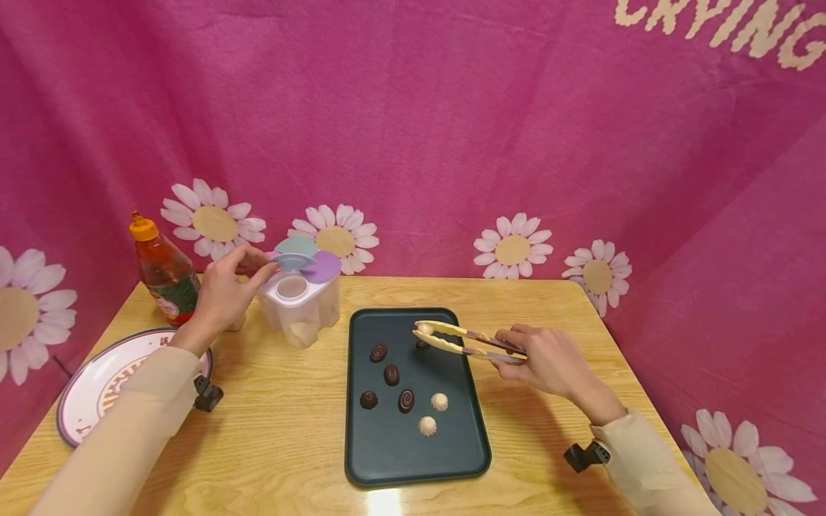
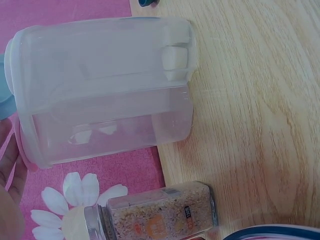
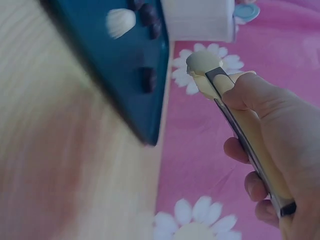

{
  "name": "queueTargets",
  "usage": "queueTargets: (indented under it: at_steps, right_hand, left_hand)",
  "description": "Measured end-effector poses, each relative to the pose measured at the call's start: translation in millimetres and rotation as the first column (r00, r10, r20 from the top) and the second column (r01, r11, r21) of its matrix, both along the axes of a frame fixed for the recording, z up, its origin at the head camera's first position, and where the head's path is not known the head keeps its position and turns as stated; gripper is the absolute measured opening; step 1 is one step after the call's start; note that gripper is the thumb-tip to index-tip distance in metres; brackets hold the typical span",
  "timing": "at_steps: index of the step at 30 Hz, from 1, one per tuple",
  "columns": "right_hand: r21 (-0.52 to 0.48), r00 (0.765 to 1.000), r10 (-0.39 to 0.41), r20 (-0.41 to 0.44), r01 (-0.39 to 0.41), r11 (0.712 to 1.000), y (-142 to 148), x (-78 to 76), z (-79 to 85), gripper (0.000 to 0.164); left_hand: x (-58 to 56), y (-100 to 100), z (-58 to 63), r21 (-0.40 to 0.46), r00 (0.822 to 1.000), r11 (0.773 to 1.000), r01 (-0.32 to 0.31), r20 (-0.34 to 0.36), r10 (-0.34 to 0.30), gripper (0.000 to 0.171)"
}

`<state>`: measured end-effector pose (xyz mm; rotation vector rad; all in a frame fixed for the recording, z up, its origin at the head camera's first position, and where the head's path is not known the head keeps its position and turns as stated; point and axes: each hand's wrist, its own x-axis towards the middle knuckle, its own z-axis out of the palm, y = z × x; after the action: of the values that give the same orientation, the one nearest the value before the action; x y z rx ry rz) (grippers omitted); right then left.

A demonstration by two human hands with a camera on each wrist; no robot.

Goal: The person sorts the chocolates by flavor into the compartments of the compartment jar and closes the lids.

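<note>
My left hand (image 1: 226, 290) pinches the raised blue-grey flap lid (image 1: 293, 262) of a clear, divided container (image 1: 274, 315), whose round opening shows below the flap. The container's other flaps, green, purple and pink, lie down. Pale pieces (image 2: 175, 62) sit at its bottom. In my right hand (image 1: 545, 358) is a pair of tongs (image 1: 467, 350) with cream-coloured ends, gripped along the handles. A white candy (image 1: 426, 329) is between their tips, above the far right of a dark tray (image 1: 419, 460). On the tray lie several dark chocolates (image 1: 391, 375) and two white candies (image 1: 428, 426).
At the left stand a red sauce bottle (image 1: 169, 269) with an orange cap and a jar of grains (image 2: 160, 212). A patterned plate (image 1: 97, 380) lies under my left forearm. Pink cloth (image 1: 413, 143) with daisies hangs behind the wooden table (image 1: 277, 444).
</note>
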<state>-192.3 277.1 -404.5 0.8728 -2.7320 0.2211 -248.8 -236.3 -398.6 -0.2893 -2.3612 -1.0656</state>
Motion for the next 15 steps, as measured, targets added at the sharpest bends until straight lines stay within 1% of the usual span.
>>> queueTargets:
  at_steps: [6, 12, 15]
  right_hand:
    - [-0.007, 0.998, 0.063, -0.031, -0.063, 0.998, -30, -8.7, 18.9, 0.034]
    - [0.0, 0.987, 0.125, -0.105, -0.125, 0.992, -63, -18.6, 31.7, 0.035]
    - [-0.008, 0.981, 0.158, -0.116, -0.16, 0.987, -78, -24.0, 37.5, 0.036]
  left_hand:
    - [-0.3, 0, 0.4, 0.001, 1.0, 1.0, -0.001, -0.018, 0.001, 0.022]
    - [-2.7, -1, -1.1, 0.01, 0.999, 1.0, -0.001, -0.05, 0.001, 0.019]
    - [-3.4, -1, -1.2, 0.013, 0.998, 1.0, 0.005, -0.06, -0.004, 0.019]
